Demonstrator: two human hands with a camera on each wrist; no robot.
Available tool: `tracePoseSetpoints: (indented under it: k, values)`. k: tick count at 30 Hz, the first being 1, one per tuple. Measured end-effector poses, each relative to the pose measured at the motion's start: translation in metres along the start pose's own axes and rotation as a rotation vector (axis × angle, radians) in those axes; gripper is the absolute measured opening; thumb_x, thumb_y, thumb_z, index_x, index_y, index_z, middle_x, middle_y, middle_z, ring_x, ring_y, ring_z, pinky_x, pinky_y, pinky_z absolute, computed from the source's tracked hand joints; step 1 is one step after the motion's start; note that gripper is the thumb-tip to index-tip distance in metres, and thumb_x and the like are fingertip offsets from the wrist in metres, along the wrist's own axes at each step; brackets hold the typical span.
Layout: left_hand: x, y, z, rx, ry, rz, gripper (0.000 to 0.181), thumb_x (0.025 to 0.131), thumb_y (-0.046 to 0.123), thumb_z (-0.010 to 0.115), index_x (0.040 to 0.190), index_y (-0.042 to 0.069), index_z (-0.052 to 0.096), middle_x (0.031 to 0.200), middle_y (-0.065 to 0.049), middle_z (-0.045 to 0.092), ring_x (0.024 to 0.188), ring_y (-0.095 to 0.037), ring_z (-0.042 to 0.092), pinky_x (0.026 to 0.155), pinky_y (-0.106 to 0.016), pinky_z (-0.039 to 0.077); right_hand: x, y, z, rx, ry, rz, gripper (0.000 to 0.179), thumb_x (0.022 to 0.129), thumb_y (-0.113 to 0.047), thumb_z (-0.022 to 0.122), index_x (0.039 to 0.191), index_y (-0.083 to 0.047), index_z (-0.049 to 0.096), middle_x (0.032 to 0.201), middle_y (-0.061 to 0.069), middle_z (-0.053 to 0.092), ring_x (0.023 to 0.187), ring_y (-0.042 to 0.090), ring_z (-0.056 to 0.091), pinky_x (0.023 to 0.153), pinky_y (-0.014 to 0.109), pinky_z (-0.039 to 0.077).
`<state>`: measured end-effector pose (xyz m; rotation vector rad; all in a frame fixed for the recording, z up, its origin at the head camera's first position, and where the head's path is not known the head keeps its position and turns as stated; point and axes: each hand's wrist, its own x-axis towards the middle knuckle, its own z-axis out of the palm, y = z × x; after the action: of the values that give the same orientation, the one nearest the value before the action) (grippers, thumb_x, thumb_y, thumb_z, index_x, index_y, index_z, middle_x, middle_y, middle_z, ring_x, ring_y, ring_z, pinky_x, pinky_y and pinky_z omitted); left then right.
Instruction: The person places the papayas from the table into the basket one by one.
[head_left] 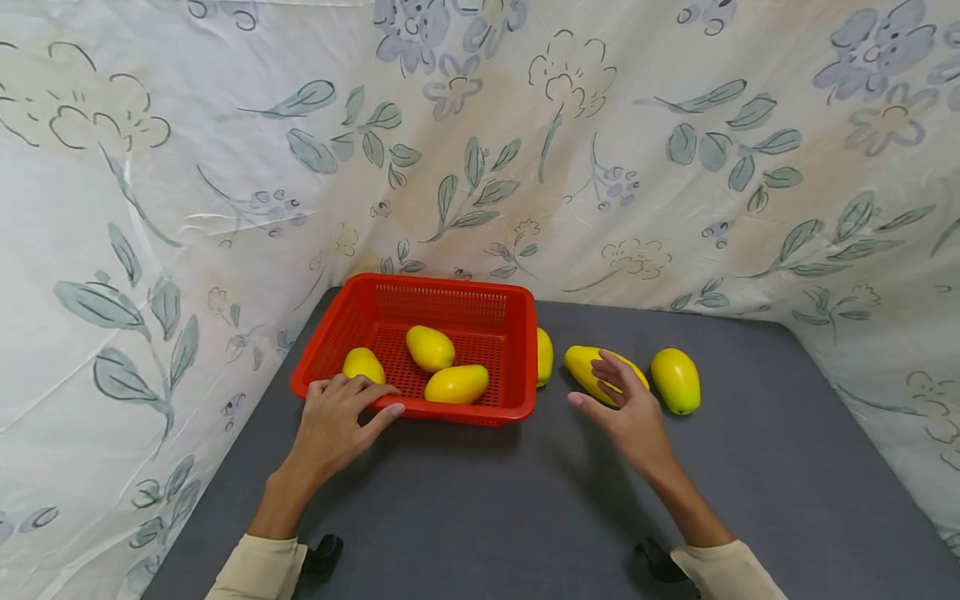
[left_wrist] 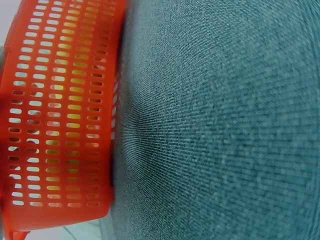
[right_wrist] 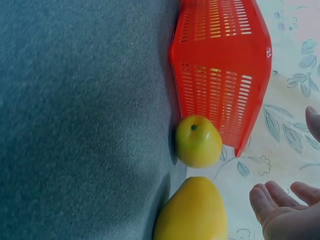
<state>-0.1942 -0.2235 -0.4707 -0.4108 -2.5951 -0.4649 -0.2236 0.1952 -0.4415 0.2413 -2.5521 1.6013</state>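
In the slotted basket (head_left: pixel 450 412) lie oval fruits (head_left: pixel 430 349).

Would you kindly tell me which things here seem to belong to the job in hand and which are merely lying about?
Likely in the job:
basket, left hand on its rim
three fruits inside it
three more fruits outside it, right hand nearest the middle one

Apparently just around it:
table
floral cloth behind
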Motion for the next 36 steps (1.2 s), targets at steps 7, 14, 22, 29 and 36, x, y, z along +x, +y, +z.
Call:
tracePoseSetpoints:
  k: [7, 14, 22, 29, 36]
  values:
    - [0.0, 0.0, 0.0, 0.001, -0.001, 0.001, 0.039, 0.093, 0.049, 0.075, 0.121, 0.022, 0.081, 0.109, -0.006, 0.073, 0.101, -0.029, 0.06, 0.09, -0.052, 0.034, -0.001, 0.001, -0.005, 0.017, 0.01, -0.015, 0.085, 0.093, -0.035, 0.084, 0.162, -0.013, 0.039, 0.157, 0.012, 0.05, 0.145, 0.032, 0.051, 0.117, 0.047, 0.041]
    - [0.0, -0.001, 0.0, 0.008, 0.002, 0.006, 0.04, 0.093, 0.049, 0.075, 0.121, 0.021, 0.08, 0.108, -0.006, 0.073, 0.101, -0.029, 0.06, 0.089, -0.052, 0.035, 0.001, 0.005, -0.011, 0.01, 0.017, -0.019, 0.085, 0.094, -0.033, 0.084, 0.163, -0.012, 0.038, 0.158, 0.014, 0.049, 0.147, 0.034, 0.048, 0.12, 0.054, 0.036]
    - [0.001, -0.001, -0.001, -0.001, 0.007, 0.011, 0.039, 0.092, 0.049, 0.076, 0.12, 0.021, 0.081, 0.107, -0.006, 0.072, 0.1, -0.03, 0.06, 0.088, -0.052, 0.034, 0.004, 0.011, -0.015, 0.004, 0.034, -0.032, 0.085, 0.095, -0.032, 0.083, 0.164, -0.013, 0.037, 0.159, 0.015, 0.048, 0.148, 0.036, 0.047, 0.121, 0.057, 0.035]
    - [0.002, -0.001, -0.002, 0.001, -0.001, 0.006, 0.039, 0.093, 0.049, 0.075, 0.12, 0.022, 0.08, 0.107, -0.006, 0.072, 0.101, -0.029, 0.06, 0.089, -0.052, 0.034, 0.009, 0.014, -0.023, -0.019, 0.045, -0.028, 0.086, 0.095, -0.034, 0.083, 0.164, -0.013, 0.036, 0.158, 0.014, 0.049, 0.147, 0.034, 0.048, 0.121, 0.048, 0.037]
    - [0.002, -0.002, -0.002, 0.003, 0.002, 0.011, 0.038, 0.092, 0.049, 0.076, 0.119, 0.022, 0.081, 0.105, -0.005, 0.072, 0.099, -0.029, 0.06, 0.089, -0.052, 0.035, 0.011, 0.019, -0.03, -0.041, 0.066, -0.036, 0.085, 0.094, -0.031, 0.083, 0.164, -0.013, 0.037, 0.157, 0.018, 0.049, 0.147, 0.038, 0.048, 0.119, 0.056, 0.037]
